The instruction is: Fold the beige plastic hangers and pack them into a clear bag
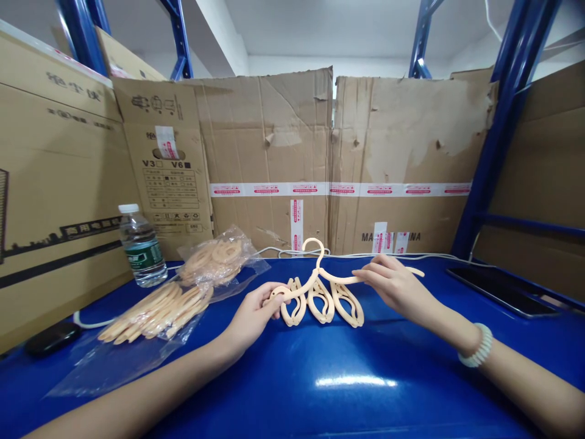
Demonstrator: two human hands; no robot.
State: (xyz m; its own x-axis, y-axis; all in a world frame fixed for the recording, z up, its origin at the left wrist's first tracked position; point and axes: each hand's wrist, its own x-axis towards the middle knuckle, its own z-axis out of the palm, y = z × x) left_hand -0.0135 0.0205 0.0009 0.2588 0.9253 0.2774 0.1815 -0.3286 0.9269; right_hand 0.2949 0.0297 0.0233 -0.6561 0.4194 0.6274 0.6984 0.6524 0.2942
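Note:
A cream folding clothes hanger (pixel 316 275) is spread out with its hook upward, held up between both hands. My left hand (pixel 256 313) is closed on its left arm, thumb on top near the end. The right arm of the hanger is pinched in my right hand (pixel 397 286), and its tip sticks out beyond the fingers. Behind and below it, three folded hangers lie in a row on the blue table: a left one (pixel 294 305), a middle one (pixel 321 303) and a right one (pixel 348 305). The left hand partly overlaps the left one.
Clear plastic bags hold more folded hangers, one bundle (pixel 158 308) in front of another (pixel 217 259). A water bottle (pixel 143 250) and a black mouse (pixel 52 339) are at left. On the right lies a dark phone-like slab (pixel 500 291). Cardboard (pixel 269 152) walls the back, with a white cable along it.

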